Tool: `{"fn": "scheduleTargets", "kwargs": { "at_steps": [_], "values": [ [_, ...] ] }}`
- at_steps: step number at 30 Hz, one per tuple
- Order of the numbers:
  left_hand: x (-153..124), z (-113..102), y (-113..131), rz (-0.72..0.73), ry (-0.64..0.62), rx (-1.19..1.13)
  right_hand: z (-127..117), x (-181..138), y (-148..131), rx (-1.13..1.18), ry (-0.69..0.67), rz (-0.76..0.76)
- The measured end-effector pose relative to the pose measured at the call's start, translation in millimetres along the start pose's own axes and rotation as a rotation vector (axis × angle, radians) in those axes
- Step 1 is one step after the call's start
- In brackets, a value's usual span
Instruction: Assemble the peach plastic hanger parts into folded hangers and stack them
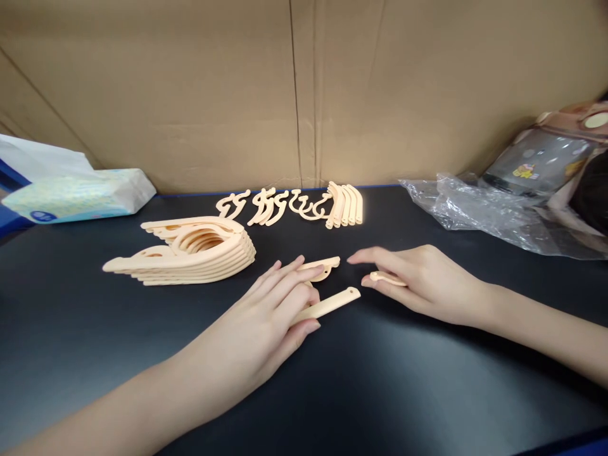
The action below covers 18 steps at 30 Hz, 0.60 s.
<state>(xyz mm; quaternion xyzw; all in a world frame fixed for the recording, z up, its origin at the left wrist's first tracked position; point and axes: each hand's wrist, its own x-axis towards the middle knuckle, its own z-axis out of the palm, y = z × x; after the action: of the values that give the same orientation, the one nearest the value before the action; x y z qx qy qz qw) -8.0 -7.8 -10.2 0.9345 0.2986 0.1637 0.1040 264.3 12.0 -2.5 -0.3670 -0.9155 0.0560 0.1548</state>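
Note:
My left hand [278, 310] pinches a straight cream plastic hanger arm [332, 305] between thumb and index finger; a small hole shows at its free end. Its other fingers lie over a second, curved hanger arm [327, 268], partly hidden beneath them. To the right, my right hand [422, 285] holds a small curved hanger piece [387, 277] against the thumb, with the index finger stretched toward the left hand. Most of that piece is hidden by the palm. A gap separates the two hands. A stack of cream folding hangers [190, 256] lies left of them.
Along the back lie loose curved pieces [268, 206], hanger hooks [308, 206] and a row of straight arms [345, 204]. A tissue pack [80, 196] stands back left. At right are clear plastic wrap [479, 209] and a transparent container [532, 161]. Cardboard [213, 95] walls the back.

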Motion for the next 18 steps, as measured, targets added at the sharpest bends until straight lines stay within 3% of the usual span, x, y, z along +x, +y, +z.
{"fn": "scheduleTargets", "kwargs": {
  "at_steps": [3,18],
  "values": [
    [-0.4,1.2,-0.2,-0.015,0.013,0.016,-1.1,-0.6,-6.3,0.071,-0.026,0.067],
    [0.9,-0.2,1.0,-0.027,-0.022,0.001,-3.1,2.2,-14.7,0.246,-0.089,0.040]
  ]
}}
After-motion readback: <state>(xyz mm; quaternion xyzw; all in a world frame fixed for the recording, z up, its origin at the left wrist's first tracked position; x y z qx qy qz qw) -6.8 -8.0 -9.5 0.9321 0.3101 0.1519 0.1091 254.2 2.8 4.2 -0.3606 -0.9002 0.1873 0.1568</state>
